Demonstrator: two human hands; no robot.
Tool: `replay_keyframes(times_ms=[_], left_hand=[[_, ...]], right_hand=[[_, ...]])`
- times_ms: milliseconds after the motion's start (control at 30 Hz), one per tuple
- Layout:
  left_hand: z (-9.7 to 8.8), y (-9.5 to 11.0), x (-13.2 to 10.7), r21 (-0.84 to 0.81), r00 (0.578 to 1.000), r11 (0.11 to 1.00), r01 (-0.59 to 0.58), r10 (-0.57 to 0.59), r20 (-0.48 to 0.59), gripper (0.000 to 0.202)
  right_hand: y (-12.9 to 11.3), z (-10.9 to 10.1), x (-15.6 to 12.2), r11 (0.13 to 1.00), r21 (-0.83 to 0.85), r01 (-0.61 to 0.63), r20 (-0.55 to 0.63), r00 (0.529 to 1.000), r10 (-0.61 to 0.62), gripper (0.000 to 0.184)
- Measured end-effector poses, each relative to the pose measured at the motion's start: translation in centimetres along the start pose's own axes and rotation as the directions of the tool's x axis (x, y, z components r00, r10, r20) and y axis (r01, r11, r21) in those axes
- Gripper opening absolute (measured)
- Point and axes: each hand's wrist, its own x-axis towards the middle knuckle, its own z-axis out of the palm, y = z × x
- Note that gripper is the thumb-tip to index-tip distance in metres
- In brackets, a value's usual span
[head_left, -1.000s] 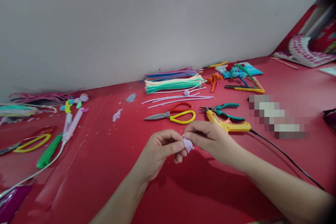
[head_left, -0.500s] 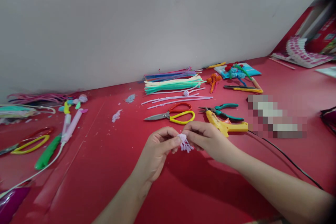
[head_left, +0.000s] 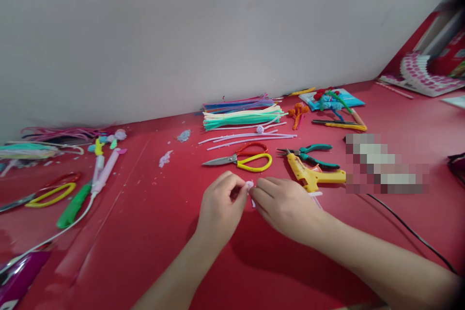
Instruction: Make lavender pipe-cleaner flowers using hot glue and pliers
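Much of the lilac fuzzy piece (head_left: 250, 185) was covered by the fingers around it; only a small tuft and a short strip below showed between the two hands, above the red tabletop (head_left: 225, 276), so its full shape could not be made out. The left hand (head_left: 220, 208) was nearly closed, thumb and forefinger pinching the piece at its near edge. The right hand (head_left: 286, 208) was curled with its fingertips against the other side; its thumb was hidden, so whether it gripped the piece could not be told. By the right wrist, a white stick (head_left: 315, 194) was partly covered by the hand.

Beyond the hands lay scissors (head_left: 231, 159) with one red and one yellow handle loop, and the yellow glue gun (head_left: 316, 178), which overlapped the teal-handled pliers (head_left: 305, 154). A pixelated patch (head_left: 385, 162) masked whatever lay right of the glue gun, along with the start of its black cord (head_left: 407, 223). At the left edge, a second pair of scissors (head_left: 32, 198) and a glossy purple packet (head_left: 25, 273) were cut off. Any print on the blue packet (head_left: 351, 99), partly covered by fuzzy flowers (head_left: 330, 101), was too small to read.
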Motion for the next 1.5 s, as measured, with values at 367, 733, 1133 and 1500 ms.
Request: replay_keyframes(times_ms=[367,733,1133,1500], left_hand=[[-1.4,-0.1,0.7,-0.449,0.938,0.885,0.127,0.040,0.343,0.011],[0.1,0.4,0.2,-0.626,0.943,0.710,0.323,-0.295,0.153,0.013],[-0.8,0.1,0.3,-0.126,0.988,0.986,-0.108,0.121,0.096,0.014],[-0.6,0.4,0.3,-0.712,0.959,0.642,0.284,-0.178,0.221,0.013]], right_hand=[[1.8,-2.6,0.8,0.928,0.360,-0.093,-0.005,0.995,0.102,0.014],[-0.1,0.1,0.4,0.971,0.183,-0.156,-0.100,0.979,0.176,0.025],[0.3,-1.6,0.0,0.990,-0.125,0.070,-0.050,0.996,-0.077,0.021],[0.6,-2.0,0.6,0.906,0.393,-0.154,-0.024,0.984,0.178,0.018]])
